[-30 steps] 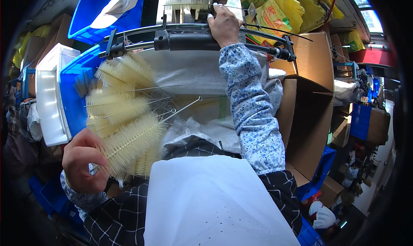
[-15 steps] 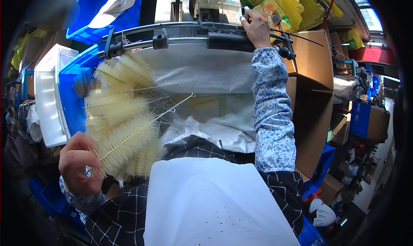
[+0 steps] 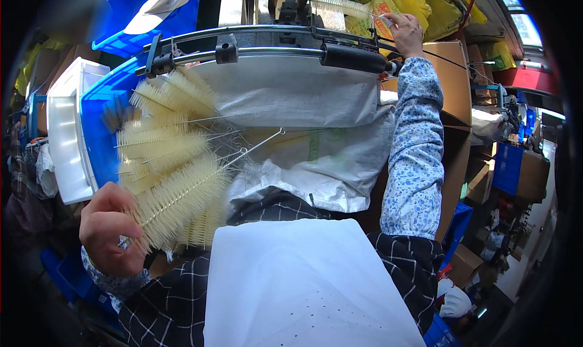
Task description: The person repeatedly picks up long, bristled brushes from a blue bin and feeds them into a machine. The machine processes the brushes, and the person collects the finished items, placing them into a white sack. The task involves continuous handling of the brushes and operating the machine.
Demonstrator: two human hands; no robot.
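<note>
My left hand [image 3: 112, 230], at the lower left, is closed around the bristle end of a cream bottle brush [image 3: 182, 204]. That brush has a twisted wire stem ending in a loop, pointing up and right. Beneath and behind it lies a pile of similar brushes [image 3: 161, 143], their wire ends towards the middle. At the upper right, my right hand [image 3: 407, 34] pinches the wire end of another slim, pale-bristled brush [image 3: 340, 7]. This one lies sideways beside the machine's metal head [image 3: 290, 7]. A black cylindrical sleeve [image 3: 353, 58] sits on the front rail, below the right hand.
Metal rails [image 3: 261, 51] cross in front of me, above a white woven sack [image 3: 291, 92]. Blue crate [image 3: 112, 107] and white tray [image 3: 76, 134] stand left. A cardboard box [image 3: 449, 80] and yellow bags [image 3: 401, 10] are on the right. A white cap [image 3: 161, 7] rests at upper left.
My right hand has moved right, drawing the slim brush along with it. The black sleeve has slid right on the rail. My left hand keeps its brush almost in place.
</note>
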